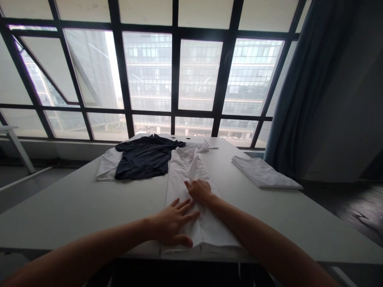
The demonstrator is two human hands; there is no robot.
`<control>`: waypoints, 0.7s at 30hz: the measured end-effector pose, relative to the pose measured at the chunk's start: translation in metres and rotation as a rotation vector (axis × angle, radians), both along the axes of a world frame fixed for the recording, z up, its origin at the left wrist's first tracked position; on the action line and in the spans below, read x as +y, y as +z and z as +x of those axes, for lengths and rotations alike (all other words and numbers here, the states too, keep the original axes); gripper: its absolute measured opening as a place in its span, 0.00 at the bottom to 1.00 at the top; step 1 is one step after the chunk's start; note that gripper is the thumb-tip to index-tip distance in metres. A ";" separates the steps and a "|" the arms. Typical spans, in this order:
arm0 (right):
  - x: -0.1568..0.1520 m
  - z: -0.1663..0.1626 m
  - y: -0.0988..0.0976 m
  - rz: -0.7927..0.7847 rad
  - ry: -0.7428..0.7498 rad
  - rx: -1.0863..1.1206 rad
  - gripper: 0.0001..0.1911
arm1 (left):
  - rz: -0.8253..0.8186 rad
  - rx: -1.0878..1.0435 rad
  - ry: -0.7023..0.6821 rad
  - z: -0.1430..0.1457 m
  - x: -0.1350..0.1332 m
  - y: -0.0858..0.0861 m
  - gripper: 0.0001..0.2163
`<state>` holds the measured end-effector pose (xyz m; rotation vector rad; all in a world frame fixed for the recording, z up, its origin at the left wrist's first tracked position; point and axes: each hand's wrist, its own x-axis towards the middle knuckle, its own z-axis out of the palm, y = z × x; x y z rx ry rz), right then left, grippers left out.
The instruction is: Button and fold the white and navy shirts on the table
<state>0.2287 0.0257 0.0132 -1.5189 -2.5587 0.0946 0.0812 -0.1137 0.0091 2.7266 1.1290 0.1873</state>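
A white shirt (pixel 185 171) lies lengthwise before me, its collar end far off and its hem by the table's front edge. My left hand (pixel 175 223) rests flat on its near left part, fingers spread. Farther up, my right hand (pixel 199 190) is closed over the middle of the shirt, its curled fingers on the cloth beside a lengthwise fold. The fingertips of this hand are partly hidden. My right forearm covers some of the shirt's right side.
A dark navy shirt (pixel 143 157) lies on the white table (pixel 89 211) at the far left, over more white cloth (pixel 106 164). To the right is a folded white cloth (pixel 266 173). Windows stand behind the table, and a blue-grey curtain (pixel 293 99) hangs at the right.
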 end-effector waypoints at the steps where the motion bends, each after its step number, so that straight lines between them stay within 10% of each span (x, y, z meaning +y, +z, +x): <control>1: -0.001 0.000 -0.002 0.034 0.006 0.004 0.32 | -0.009 0.010 -0.011 0.000 0.000 0.001 0.44; 9: 0.008 0.007 -0.012 -0.022 0.156 0.004 0.37 | -0.067 -0.022 -0.079 -0.003 -0.004 0.005 0.46; 14: -0.014 0.011 -0.003 -0.111 0.197 -0.043 0.43 | -0.440 -0.041 -0.184 -0.017 -0.005 0.041 0.49; 18: -0.032 0.011 0.007 0.034 0.298 -0.080 0.36 | -0.892 -0.166 -0.132 -0.027 0.045 0.069 0.37; 21: -0.029 0.008 0.013 0.119 0.370 -0.097 0.29 | -0.608 -0.268 0.167 -0.020 0.107 0.069 0.30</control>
